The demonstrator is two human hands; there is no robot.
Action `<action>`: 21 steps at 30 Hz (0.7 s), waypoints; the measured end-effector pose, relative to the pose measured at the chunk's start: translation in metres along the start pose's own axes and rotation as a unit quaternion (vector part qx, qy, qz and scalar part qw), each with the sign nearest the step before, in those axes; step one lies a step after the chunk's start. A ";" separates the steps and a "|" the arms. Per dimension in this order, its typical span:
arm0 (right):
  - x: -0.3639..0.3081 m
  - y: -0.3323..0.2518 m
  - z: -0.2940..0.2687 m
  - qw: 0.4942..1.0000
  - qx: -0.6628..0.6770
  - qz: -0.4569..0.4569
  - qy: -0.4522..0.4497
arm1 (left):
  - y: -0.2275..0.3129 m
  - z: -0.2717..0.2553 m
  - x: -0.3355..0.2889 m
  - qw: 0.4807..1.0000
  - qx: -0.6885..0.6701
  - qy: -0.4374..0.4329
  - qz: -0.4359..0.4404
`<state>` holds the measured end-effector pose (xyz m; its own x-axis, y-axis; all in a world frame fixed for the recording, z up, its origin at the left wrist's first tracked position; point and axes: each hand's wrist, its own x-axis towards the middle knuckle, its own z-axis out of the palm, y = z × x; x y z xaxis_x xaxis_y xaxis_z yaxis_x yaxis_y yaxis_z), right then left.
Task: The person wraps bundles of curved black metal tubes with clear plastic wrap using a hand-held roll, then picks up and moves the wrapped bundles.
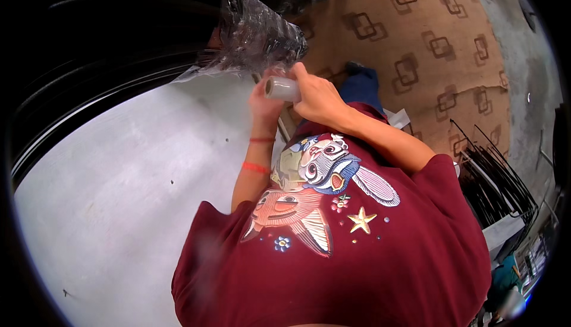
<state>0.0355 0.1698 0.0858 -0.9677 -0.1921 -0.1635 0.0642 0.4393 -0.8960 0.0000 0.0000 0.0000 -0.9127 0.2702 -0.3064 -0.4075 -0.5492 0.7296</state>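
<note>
Clear film roll (285, 89), twelve o'clock: I see the right hand (320, 98), grip closed around it. Left hand (264, 104), roll's nine o'clock end; grip state, I cannot tell. Plastic-wrapped bundle (262, 32), toward eleven.

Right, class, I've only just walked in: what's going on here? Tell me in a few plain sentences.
A person in a maroon T-shirt grips a whitish cylindrical roll of plastic film in the right hand. The left hand is at the roll's other end, partly hidden, so its grip is unclear. Just beyond the hands is a dark bundle wrapped in clear, crinkled film.
</note>
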 end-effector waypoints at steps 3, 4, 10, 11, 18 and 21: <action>-0.003 0.005 -0.008 0.997 0.061 0.008 0.042 | -0.013 -0.006 0.033 0.976 0.214 -0.032 0.019; -0.003 0.008 -0.009 0.994 0.079 -0.022 0.079 | -0.012 -0.003 0.038 0.957 0.287 -0.035 0.027; 0.024 0.032 -0.064 0.987 0.108 0.017 0.117 | -0.014 0.029 0.060 0.952 -0.275 0.056 -0.123; 0.036 0.041 -0.074 0.988 0.114 0.028 0.099 | -0.015 0.029 0.057 0.952 -0.274 0.061 -0.125; 0.083 0.061 -0.109 0.951 0.235 0.067 -0.191 | -0.012 0.030 0.036 0.994 0.108 -0.023 -0.011; 0.088 0.050 -0.106 0.956 0.199 0.007 -0.215 | -0.006 0.022 0.032 0.993 0.114 -0.020 -0.012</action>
<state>-0.0726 0.2675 0.0702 -0.7816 -0.5698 -0.2540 0.2470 0.0913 -0.9647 -0.0260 0.0295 -0.0008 -0.8993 0.3151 -0.3032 -0.4073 -0.3511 0.8431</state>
